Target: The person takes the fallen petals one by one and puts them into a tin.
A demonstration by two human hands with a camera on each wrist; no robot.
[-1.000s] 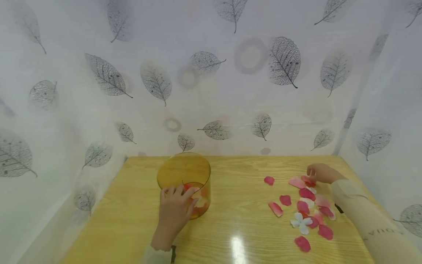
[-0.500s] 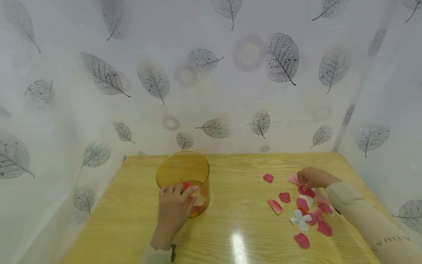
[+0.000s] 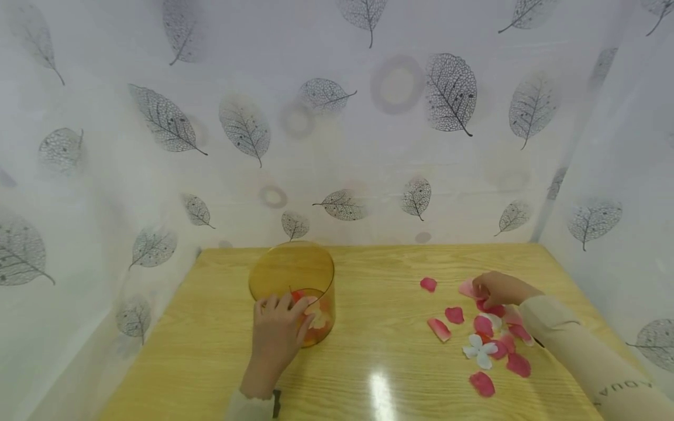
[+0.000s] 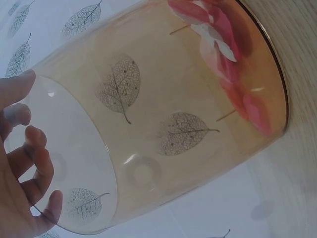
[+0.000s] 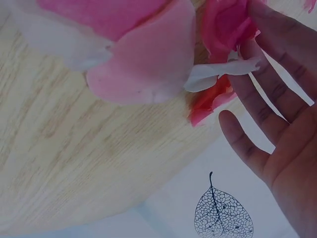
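A clear amber cylindrical container [image 4: 163, 168], with pink, white and red petals [image 4: 218, 44] at its bottom, sits on the table at the left. My left hand [image 3: 279, 333] grips its near rim with curled fingers. At the right, my right hand [image 3: 502, 287] reaches down over a loose scatter of petals. In the right wrist view its fingertips meet a deep pink petal [image 5: 227, 25] and a narrow white petal [image 5: 223, 70], with a red petal [image 5: 213, 101] just below. The thumb is hidden there, so I cannot tell whether it pinches them.
A white five-lobed flower [image 3: 480, 351] lies among the petals, and a crimson petal [image 3: 481, 384] lies nearest the front. Stray petals, including a pink one [image 3: 429, 285], lie to the left of the pile. Leaf-printed sheeting [image 3: 368, 146] walls the table [image 3: 379, 327] behind and on both sides.
My right hand has moved left and slightly down across the upper petals, mostly in the first half second. The left hand and the container hold their place.
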